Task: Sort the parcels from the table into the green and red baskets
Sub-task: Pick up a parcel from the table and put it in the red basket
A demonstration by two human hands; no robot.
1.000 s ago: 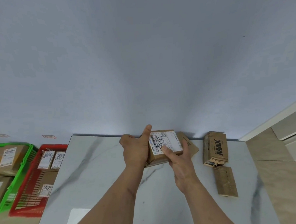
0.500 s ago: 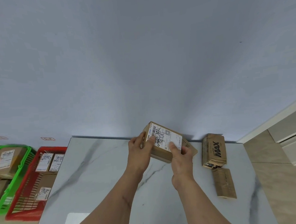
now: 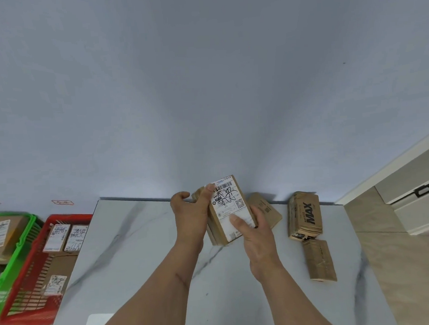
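A person stands at a white marble-patterned bench (image 3: 138, 255) set against a pale wall, seen from a camera on their head. Both hands hold one small brown cardboard parcel (image 3: 227, 211) just above the far middle of the bench. The left hand (image 3: 190, 215) grips its left edge, thumb pressed against the top corner of the white shipping label (image 3: 230, 206). The right hand (image 3: 257, 237) cups the lower right corner, thumb lying across the label's bottom. The parcel is tipped up so the label, with its barcode and handwritten black marks, faces the camera, most likely so it can be read to decide which basket it belongs in. On the floor to the left sit a red basket (image 3: 22, 317) and, beyond it, a green basket (image 3: 12, 257), each already holding labelled boxes, placed within reach of the bench's left side. Still on the bench are a flat brown parcel (image 3: 267, 208) partly hidden behind the right hand, a box printed "MAX" (image 3: 305, 214) to the right, and a small brown packet (image 3: 320, 260) just in front of that box.
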